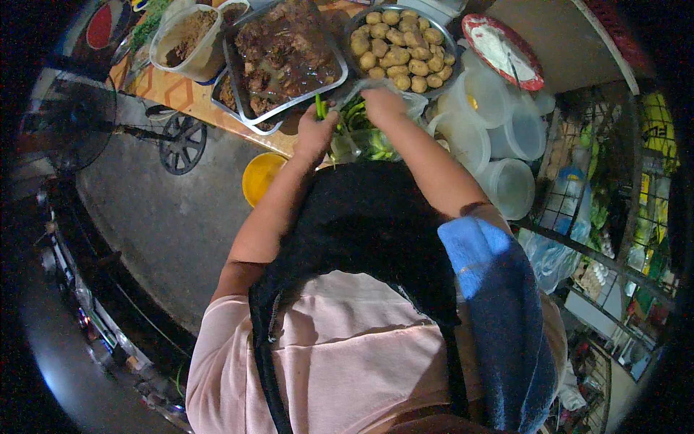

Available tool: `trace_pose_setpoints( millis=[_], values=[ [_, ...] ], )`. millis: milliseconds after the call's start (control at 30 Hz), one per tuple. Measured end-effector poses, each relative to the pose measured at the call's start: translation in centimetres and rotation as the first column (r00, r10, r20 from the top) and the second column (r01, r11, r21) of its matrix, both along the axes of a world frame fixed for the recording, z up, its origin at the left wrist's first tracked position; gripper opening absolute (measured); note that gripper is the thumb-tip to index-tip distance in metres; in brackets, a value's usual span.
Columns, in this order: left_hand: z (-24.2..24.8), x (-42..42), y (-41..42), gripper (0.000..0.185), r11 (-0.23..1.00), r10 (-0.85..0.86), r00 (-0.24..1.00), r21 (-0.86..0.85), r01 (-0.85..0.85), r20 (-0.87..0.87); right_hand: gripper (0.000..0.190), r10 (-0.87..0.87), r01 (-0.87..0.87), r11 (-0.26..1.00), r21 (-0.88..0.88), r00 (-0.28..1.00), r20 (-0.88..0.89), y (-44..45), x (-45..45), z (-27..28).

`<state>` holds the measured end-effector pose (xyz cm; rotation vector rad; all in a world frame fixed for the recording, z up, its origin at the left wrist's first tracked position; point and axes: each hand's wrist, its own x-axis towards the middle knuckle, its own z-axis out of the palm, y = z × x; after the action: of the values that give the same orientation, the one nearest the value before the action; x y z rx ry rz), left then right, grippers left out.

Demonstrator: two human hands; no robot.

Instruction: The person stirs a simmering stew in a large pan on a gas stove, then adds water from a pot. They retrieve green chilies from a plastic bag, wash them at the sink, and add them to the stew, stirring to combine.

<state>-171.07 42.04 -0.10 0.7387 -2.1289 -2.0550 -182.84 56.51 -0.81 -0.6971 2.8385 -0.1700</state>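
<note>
Green chili peppers (320,107) stick up out of my left hand (316,132), which is closed around them near the table's front edge. My right hand (384,106) is at the rim of a clear plastic bag (415,103) that holds more green peppers or similar vegetables (379,142); its fingertips are hidden, so its hold on the bag or the contents cannot be told. Behind my left hand lies a metal tray of dark cooked meat (284,54). A round metal bowl of small potatoes (404,49) stands beyond my right hand.
Several translucent plastic tubs (509,187) cluster on the right. A red-rimmed plate of white powder (501,51) is at the back right, a plastic tub of brown food (187,40) at the back left. Below the table's edge is a yellow bucket (263,176); a wire rack (585,244) stands right.
</note>
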Motion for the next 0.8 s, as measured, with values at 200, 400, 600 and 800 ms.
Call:
trace_pose_setpoints(
  millis=[200, 400, 600, 800],
  values=[
    [1.1, 0.6, 0.7, 0.033, 0.996, -0.055, 0.995, 0.06, 0.06, -0.078, 0.023, 0.123, -0.123, 0.98, 0.155, 0.992, 0.009, -1.0, -1.2, -1.4],
    [2.8, 0.9, 1.2, 0.034, 0.976, -0.036, 0.979, 0.203, 0.077, -0.201, 0.019, 0.171, -0.168, 0.985, 0.044, 0.983, -0.073, -0.8, -1.3, -2.0],
    [3.6, 0.8, 0.6, 0.034, 0.936, -0.339, 0.912, -0.014, 0.352, 0.229, 0.023, 0.259, -0.262, 0.961, 0.092, 0.965, 0.042, -0.6, -1.6, -1.8],
    [-1.9, 0.5, -0.4, 0.048, 0.778, -0.352, 0.84, -0.371, 0.508, 0.413, 0.028, 0.271, -0.268, 0.933, 0.24, 0.962, 0.021, -1.3, -2.0, -2.2]
  ],
)
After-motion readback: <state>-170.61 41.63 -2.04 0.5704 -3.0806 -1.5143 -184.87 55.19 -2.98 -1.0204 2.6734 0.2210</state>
